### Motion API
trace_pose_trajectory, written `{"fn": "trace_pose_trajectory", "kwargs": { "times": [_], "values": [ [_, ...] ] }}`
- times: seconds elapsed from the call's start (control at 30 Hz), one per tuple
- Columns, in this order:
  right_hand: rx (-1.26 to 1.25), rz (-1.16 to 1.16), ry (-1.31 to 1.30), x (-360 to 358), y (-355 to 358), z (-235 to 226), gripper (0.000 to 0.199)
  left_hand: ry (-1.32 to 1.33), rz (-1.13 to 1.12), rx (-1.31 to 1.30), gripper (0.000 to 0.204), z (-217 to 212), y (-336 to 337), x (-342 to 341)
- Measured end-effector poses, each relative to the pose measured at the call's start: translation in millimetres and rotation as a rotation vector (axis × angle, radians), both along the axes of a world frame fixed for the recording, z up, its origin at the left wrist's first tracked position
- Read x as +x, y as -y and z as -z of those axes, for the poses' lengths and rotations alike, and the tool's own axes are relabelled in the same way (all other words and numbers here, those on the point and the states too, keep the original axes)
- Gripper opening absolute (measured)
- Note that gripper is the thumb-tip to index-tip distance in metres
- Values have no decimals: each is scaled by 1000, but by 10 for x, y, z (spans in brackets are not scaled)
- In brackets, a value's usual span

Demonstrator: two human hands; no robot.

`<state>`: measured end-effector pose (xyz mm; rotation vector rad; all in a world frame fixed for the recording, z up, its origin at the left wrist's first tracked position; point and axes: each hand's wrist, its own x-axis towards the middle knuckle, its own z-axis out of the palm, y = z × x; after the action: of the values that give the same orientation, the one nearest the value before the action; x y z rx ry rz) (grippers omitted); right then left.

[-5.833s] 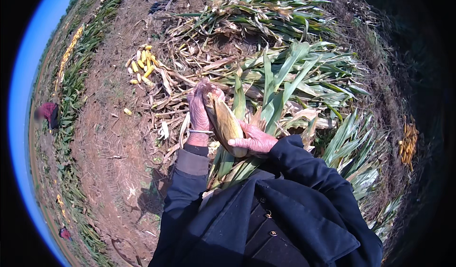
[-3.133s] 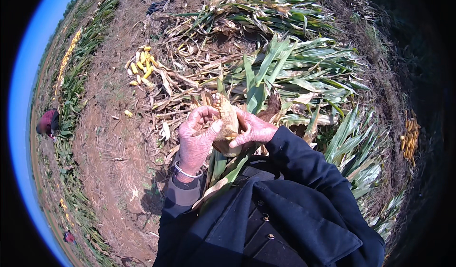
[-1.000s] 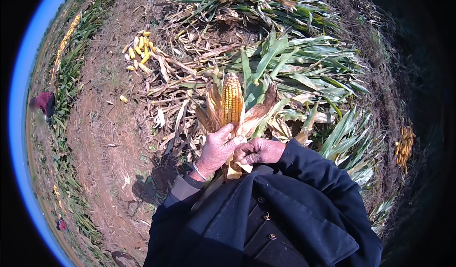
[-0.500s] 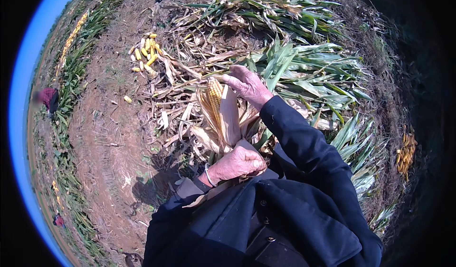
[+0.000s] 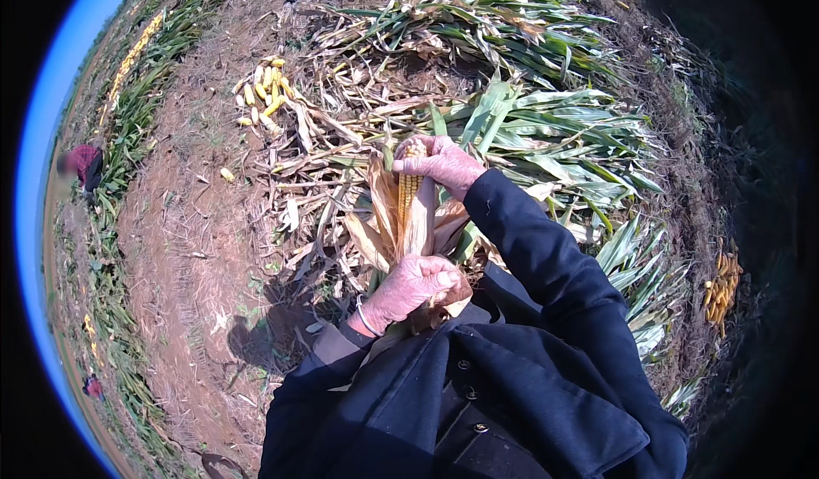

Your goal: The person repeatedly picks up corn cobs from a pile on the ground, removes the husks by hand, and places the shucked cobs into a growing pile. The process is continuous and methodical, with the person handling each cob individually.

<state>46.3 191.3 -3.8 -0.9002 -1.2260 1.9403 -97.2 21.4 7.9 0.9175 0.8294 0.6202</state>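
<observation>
You hold a yellow corn cob with dry tan husk leaves (image 5: pixel 408 196) upright in front of your chest, its long axis running from your body away toward the cut stalks, tip pointing away from you and slightly left in the picture. Your left hand (image 5: pixel 415 285) is closed tight around the base of the cob, where the peeled-back husk leaves gather, and a thin metal bangle (image 5: pixel 364 319) sits on that wrist. Your right hand (image 5: pixel 442 162) is clasped over the far tip of the cob, fingers curled around the top kernels, with the dark blue sleeve (image 5: pixel 546 266) of your coat stretching back from it. The husk leaves fan outward to the left and right of the cob, between your two hands, so a strip of yellow kernels shows down the middle. Beyond the cob lies a heap of cut green maize stalks with long leaves (image 5: pixel 546 129), and dry brown husks and stalks (image 5: pixel 324 146) are strewn over the reddish bare soil (image 5: pixel 188 249) to your left. A small pile of husked yellow cobs (image 5: pixel 264 91) rests on the ground well apart from your hands, up and left, and another pile of orange-yellow cobs (image 5: pixel 722 284) lies far to your right. A person in a red top (image 5: pixel 83 165) is at the far left edge, near a row of green plants
</observation>
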Motion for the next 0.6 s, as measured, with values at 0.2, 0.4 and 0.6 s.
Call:
{"fn": "trace_pose_trajectory", "kwargs": {
  "times": [0.2, 0.4, 0.6],
  "values": [
    [18, 37, 21, 28, 107, -78, 41, -615, -622, 683, 43, -111, -340, 42],
    [224, 193, 219, -60, 132, 103, 45, -949, -550, 1067, 60, 47, -483, 244],
    [244, 238, 261, -64, 136, 58, 43, -1007, -431, 1256, 28, 161, -561, 191]
  ]
}}
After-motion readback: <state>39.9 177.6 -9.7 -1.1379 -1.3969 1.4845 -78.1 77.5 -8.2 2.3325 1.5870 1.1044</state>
